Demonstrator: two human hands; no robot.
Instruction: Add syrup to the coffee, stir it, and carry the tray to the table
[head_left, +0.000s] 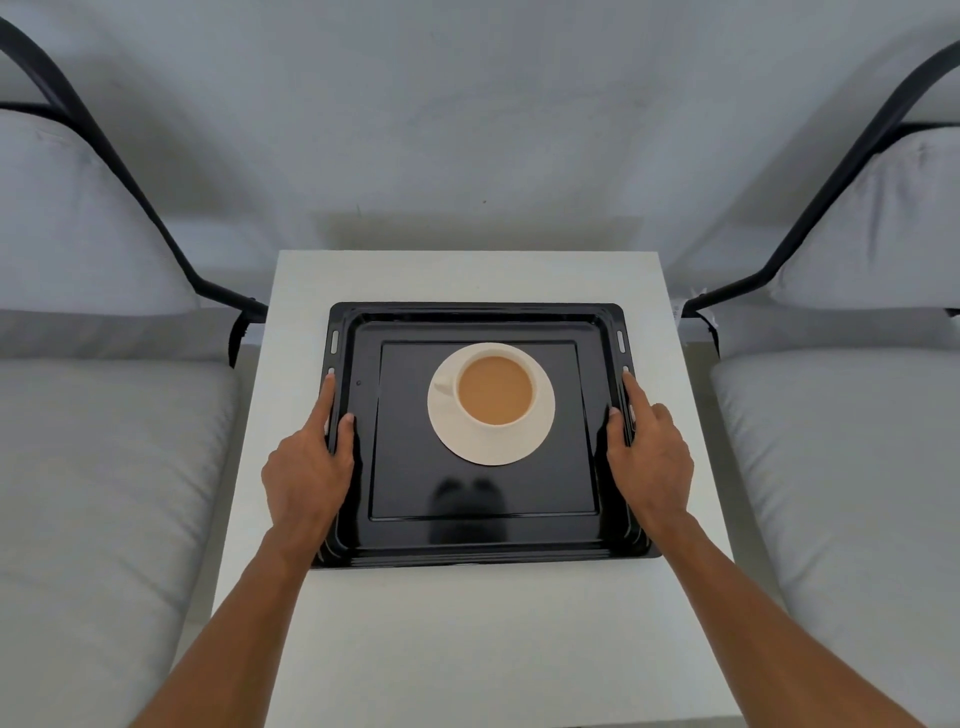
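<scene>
A black metal tray (475, 535) lies flat on a small white table (467, 639). On the tray stands a white saucer (491, 449) with a white cup (496, 392) full of light brown coffee, its handle pointing left. My left hand (306, 467) grips the tray's left rim, thumb inside the rim and index finger stretched along the edge. My right hand (652, 457) holds the right rim the same way. No syrup or spoon is in view.
Grey cushioned seats with black metal frames flank the table, one on the left (104, 493) and one on the right (841, 467). A pale wall rises behind the table's far edge. White tabletop shows in front of and behind the tray.
</scene>
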